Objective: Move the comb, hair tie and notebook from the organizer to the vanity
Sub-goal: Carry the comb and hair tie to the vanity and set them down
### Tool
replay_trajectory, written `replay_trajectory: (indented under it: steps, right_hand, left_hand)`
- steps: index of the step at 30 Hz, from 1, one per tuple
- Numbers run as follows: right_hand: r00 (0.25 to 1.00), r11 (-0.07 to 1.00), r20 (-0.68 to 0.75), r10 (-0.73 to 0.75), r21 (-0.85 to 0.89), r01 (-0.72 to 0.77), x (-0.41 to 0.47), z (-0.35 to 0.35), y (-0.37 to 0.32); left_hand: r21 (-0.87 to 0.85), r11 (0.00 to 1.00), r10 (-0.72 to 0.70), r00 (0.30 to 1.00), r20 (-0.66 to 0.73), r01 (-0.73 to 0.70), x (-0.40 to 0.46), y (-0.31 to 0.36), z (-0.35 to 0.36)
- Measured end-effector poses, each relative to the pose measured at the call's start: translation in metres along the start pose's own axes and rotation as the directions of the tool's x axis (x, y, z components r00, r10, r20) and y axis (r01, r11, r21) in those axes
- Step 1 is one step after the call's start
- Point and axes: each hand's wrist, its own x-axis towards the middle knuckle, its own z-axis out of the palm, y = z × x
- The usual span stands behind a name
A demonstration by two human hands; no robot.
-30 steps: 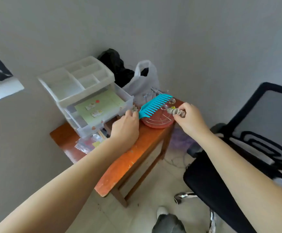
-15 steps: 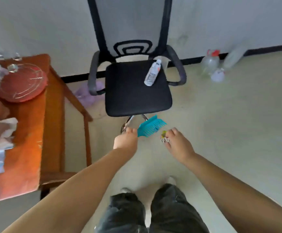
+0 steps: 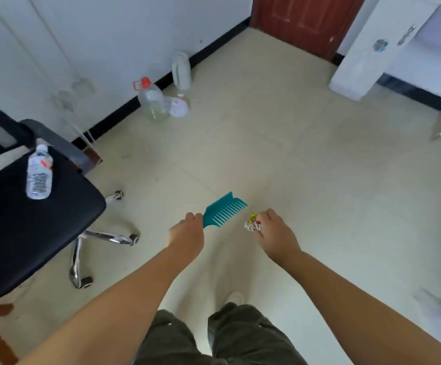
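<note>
With the left hand (image 3: 187,234) closed on the teal comb (image 3: 223,210) and the right hand (image 3: 273,233) pinching the hair tie (image 3: 252,224) at its 9 o'clock, the loosely held tie risked dropping to the floor (image 3: 319,180) mid-carry.

Smooth teal plastic comb (image 3: 223,210), chrome chair base (image 3: 103,238)

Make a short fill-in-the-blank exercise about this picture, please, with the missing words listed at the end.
1. The left hand holds a teal ____ by its handle.
2. The right hand pinches the hair tie in its ____.
3. A plastic bottle lies on the seat of the black ____.
4. Behind the jug with the red cap, the far end of the room has a brown ____.

Missing words: comb; fingers; chair; door
</note>
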Motion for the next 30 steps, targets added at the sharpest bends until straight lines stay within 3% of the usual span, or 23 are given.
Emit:
replay_trajectory:
  steps: [10,18,26,30]
  right_hand:
    - [0.92,0.935,-0.205,0.333,0.197,-0.294,0.054,-0.106,0.168]
    - [0.767,0.842,-0.353,0.536,0.295,-0.452,0.168,-0.219,0.314]
    - [0.593,0.729,-0.423,0.685,0.395,-0.56,0.254,-0.345,0.464]
    - [0.565,0.718,-0.444,0.696,0.421,-0.554,0.303,-0.395,0.557]
  left_hand:
    - [0.09,0.942,0.33,0.941,-0.076,-0.323,0.154,0.211,-0.058]
    - [0.124,0.84,0.538,0.84,-0.069,-0.528,0.323,0.396,-0.12]
    - [0.077,0.741,0.671,0.741,-0.032,-0.667,0.459,0.588,-0.189]
    - [0.058,0.73,0.684,0.727,-0.064,-0.681,0.529,0.691,-0.2]
